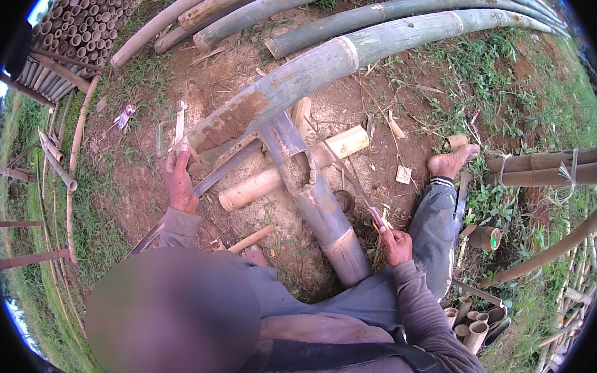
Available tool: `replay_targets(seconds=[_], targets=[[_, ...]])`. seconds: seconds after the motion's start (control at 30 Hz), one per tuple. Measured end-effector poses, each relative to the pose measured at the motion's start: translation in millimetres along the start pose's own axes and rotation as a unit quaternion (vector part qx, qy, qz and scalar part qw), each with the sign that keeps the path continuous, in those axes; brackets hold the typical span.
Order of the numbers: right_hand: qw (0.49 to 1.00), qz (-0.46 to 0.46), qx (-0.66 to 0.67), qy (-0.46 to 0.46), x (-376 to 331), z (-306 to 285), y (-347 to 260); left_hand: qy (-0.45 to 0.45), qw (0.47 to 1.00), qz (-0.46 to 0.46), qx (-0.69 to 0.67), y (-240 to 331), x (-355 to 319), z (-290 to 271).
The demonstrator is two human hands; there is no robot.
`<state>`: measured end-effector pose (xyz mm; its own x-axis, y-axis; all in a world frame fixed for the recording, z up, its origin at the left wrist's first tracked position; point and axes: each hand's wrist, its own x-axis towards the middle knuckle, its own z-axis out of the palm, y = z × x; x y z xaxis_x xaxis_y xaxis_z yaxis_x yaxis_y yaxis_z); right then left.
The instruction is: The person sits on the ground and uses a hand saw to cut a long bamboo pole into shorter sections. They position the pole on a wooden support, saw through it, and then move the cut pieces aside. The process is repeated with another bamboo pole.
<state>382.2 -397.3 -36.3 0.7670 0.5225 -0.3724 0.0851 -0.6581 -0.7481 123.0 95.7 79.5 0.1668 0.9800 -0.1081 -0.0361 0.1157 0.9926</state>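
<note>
I sit on bare earth with a grey-green bamboo section (320,212) lying between my legs, its far end propped over a pale short bamboo log (258,185). My right hand (395,243) is closed on the handle of a long thin knife (352,180), whose blade points up and away beside that section. My left hand (179,180) grips the mud-smeared cut end of a large green bamboo pole (286,86), which arches off to the upper right. A dark split strip (210,181) runs under that hand.
More long green poles (384,10) lie behind. A stack of cut bamboo tubes (77,29) stands at the upper left, tied poles (547,167) at the right, short tube pieces (471,319) by my right hip. My bare foot (452,161) rests near chips and grass.
</note>
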Motion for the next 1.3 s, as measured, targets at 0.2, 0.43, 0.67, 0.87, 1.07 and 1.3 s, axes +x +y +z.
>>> replay_targets(seconds=[0.2, 0.43, 0.67, 0.87, 1.07, 1.3], targets=[[0.935, 0.094, 0.322, 0.113, -31, -13, -2, -0.009, 0.999, 0.023, 0.047, -25, -10, -6], [0.968, -0.207, 0.103, 0.099, -33, 3, -32, 0.024, 0.996, 0.003, 0.087, -44, 23, -7], [0.866, -0.35, -0.274, 0.23, -15, 36, -118, 0.015, 0.997, 0.015, 0.076, -43, 38, 4], [0.799, -0.382, -0.391, 0.251, 37, 36, -170, 0.034, 0.999, 0.033, -0.014, -45, 18, 3], [0.757, -0.485, -0.428, 0.096, 14, 98, -216, -0.023, 0.995, -0.037, -0.085, -44, 10, -8], [0.798, -0.399, -0.398, 0.211, 39, 85, -227, -0.051, 0.994, -0.047, -0.085, -33, 8, -17]])
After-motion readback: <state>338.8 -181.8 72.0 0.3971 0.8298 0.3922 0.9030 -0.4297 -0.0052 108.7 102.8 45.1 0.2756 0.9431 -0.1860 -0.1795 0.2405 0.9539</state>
